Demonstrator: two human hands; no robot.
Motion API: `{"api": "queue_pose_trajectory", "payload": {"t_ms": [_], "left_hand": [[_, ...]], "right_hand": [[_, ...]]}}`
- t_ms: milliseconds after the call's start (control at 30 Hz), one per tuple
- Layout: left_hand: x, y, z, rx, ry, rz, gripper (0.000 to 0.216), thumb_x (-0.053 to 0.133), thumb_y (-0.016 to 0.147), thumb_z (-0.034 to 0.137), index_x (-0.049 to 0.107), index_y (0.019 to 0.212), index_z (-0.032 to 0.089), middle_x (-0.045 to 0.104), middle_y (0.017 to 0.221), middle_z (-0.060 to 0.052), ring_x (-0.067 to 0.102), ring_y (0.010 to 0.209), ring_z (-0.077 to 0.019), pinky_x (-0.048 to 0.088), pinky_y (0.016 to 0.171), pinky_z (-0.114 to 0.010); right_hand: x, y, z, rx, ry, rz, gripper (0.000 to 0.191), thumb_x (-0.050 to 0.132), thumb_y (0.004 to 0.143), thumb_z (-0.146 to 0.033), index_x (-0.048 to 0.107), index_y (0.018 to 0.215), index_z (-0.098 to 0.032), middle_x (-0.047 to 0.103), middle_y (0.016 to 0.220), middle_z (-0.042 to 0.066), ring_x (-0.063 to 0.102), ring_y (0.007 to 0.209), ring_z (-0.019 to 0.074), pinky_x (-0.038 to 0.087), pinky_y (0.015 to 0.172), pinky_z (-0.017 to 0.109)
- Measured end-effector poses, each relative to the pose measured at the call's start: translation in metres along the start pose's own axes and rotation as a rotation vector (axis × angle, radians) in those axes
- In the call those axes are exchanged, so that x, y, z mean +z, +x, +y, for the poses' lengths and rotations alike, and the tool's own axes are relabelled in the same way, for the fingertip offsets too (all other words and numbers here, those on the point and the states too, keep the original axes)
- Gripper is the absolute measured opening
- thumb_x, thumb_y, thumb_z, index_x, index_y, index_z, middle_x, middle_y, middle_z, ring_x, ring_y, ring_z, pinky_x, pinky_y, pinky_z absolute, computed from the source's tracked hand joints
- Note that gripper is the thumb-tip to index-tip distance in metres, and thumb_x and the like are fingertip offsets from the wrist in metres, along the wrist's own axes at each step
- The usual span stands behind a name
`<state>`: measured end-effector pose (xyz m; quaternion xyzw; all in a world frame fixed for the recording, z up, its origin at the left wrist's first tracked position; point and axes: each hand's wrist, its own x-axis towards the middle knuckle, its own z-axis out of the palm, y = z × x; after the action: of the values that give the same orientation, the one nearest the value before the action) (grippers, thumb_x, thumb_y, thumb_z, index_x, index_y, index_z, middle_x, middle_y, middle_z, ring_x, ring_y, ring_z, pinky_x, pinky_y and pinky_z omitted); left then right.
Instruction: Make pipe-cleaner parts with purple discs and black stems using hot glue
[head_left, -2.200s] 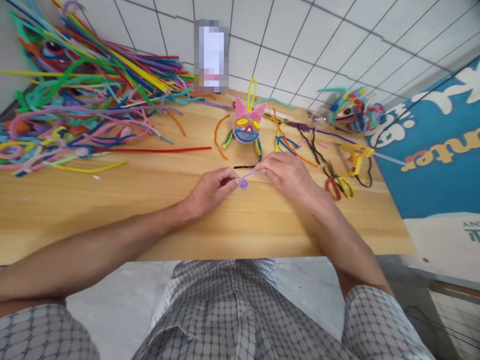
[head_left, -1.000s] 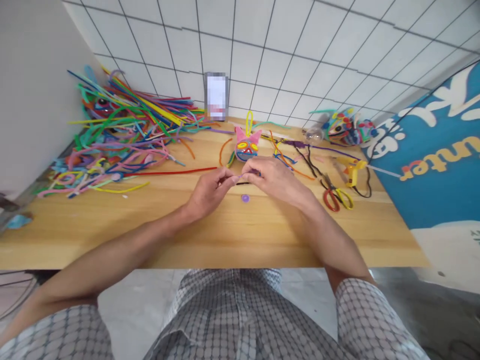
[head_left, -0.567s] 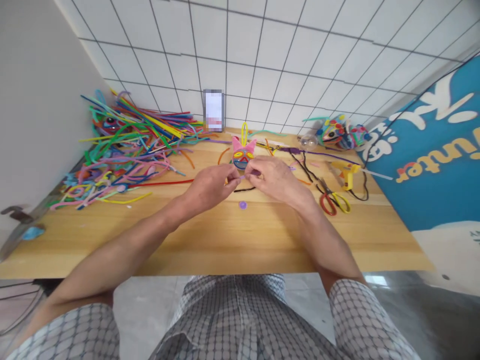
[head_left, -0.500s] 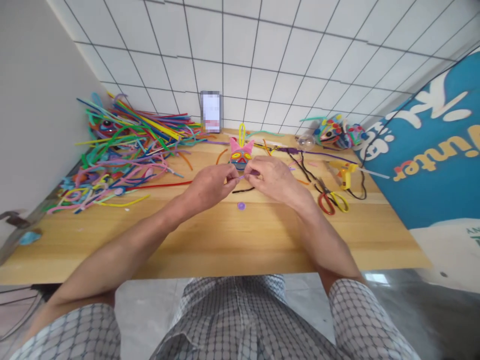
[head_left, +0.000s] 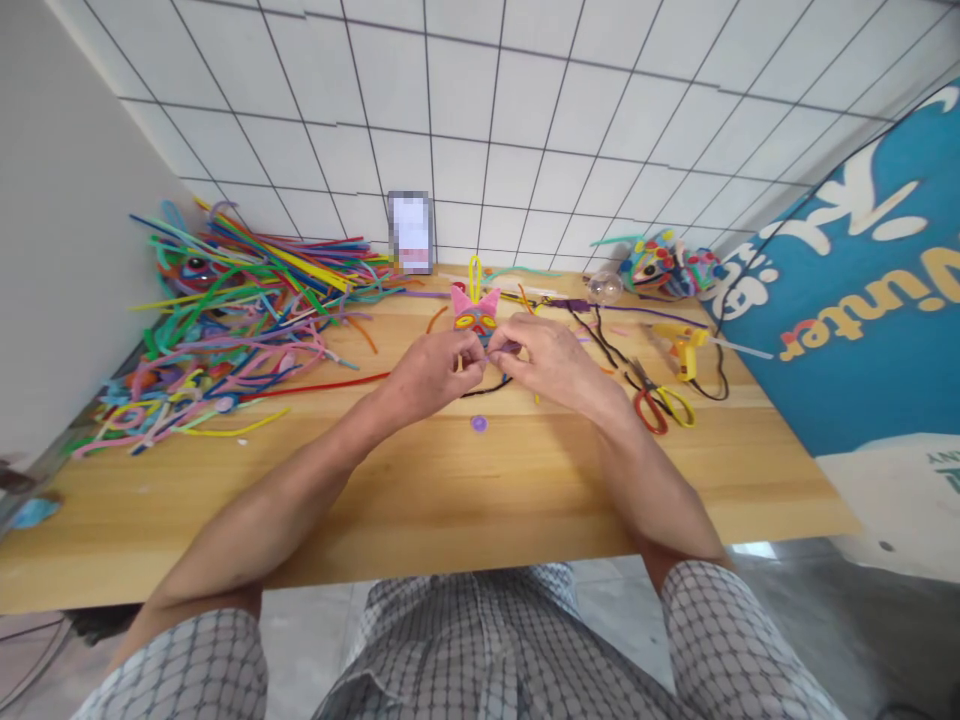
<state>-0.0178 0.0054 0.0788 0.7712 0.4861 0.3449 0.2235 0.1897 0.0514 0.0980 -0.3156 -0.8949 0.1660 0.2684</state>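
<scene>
Left hand [head_left: 439, 372] and right hand [head_left: 551, 360] pinch a purple pipe cleaner [head_left: 510, 348] from opposite sides, likely to steady it.

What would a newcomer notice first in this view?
Probably the heap of bright fuzzy stems on the left. Then the pink-eared figure just beyond the left hand and right hand, which hold a thin purple strip. The yellow glue gun stands out at right.
</scene>
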Motion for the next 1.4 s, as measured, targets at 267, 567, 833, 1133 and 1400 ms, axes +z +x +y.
{"api": "queue_pose_trajectory", "payload": {"t_ms": [267, 567, 833, 1133, 1400], "left_hand": [[0.002, 0.0, -0.013, -0.039, -0.264, 0.117, 0.011, 0.062, 0.088, 0.025, 0.061, 0.078, 0.02, 0.048, 0.062, 0.006, 0.037, 0.055, -0.01, 0.03, 0.054, -0.026], [0.022, 0.001, -0.011, -0.157, -0.711, 0.305, 0.02, 0.066, 0.09, 0.038, 0.058, 0.081, 0.022, 0.049, 0.064, 0.004, 0.039, 0.056, -0.0108, 0.036, 0.055, -0.027], [-0.015, 0.003, -0.019, -0.026, -0.293, 0.061, 0.013, 0.063, 0.094, 0.032, 0.067, 0.09, 0.02, 0.059, 0.072, 0.003, 0.045, 0.061, -0.0116, 0.037, 0.059, -0.027], [-0.009, 0.0, -0.022, 0.096, 0.0, 0.015, 0.01, 0.061, 0.097, 0.02, 0.068, 0.09, 0.021, 0.065, 0.076, 0.001, 0.054, 0.068, -0.0139, 0.043, 0.071, -0.029], [-0.022, 0.001, -0.03, 0.106, -0.021, -0.104, 0.012, 0.062, 0.099, 0.027, 0.068, 0.091, 0.022, 0.067, 0.077, 0.001, 0.054, 0.067, -0.0147, 0.04, 0.067, -0.029]], "right_hand": [[0.002, 0.003, -0.001, 0.094, 0.163, 0.106, 0.01, 0.065, 0.088, -0.02, 0.069, 0.079, -0.021, 0.072, 0.082, 0.002, 0.062, 0.076, 0.0163, 0.044, 0.072, 0.031], [0.019, 0.003, -0.019, 0.253, 0.375, 0.235, 0.012, 0.064, 0.088, -0.028, 0.068, 0.078, -0.021, 0.067, 0.071, -0.001, 0.056, 0.068, 0.0145, 0.042, 0.067, 0.03], [0.015, 0.001, -0.011, 0.228, 0.285, 0.106, 0.009, 0.063, 0.084, -0.022, 0.068, 0.077, -0.021, 0.07, 0.073, -0.001, 0.059, 0.069, 0.0149, 0.041, 0.065, 0.029], [0.019, -0.002, -0.006, 0.148, 0.141, 0.042, 0.008, 0.062, 0.084, -0.02, 0.067, 0.078, -0.02, 0.07, 0.075, 0.001, 0.06, 0.069, 0.015, 0.042, 0.068, 0.03], [0.017, 0.0, -0.005, 0.197, 0.208, -0.018, 0.007, 0.063, 0.083, -0.02, 0.068, 0.077, -0.02, 0.07, 0.072, -0.001, 0.058, 0.066, 0.0135, 0.041, 0.064, 0.028]]}}
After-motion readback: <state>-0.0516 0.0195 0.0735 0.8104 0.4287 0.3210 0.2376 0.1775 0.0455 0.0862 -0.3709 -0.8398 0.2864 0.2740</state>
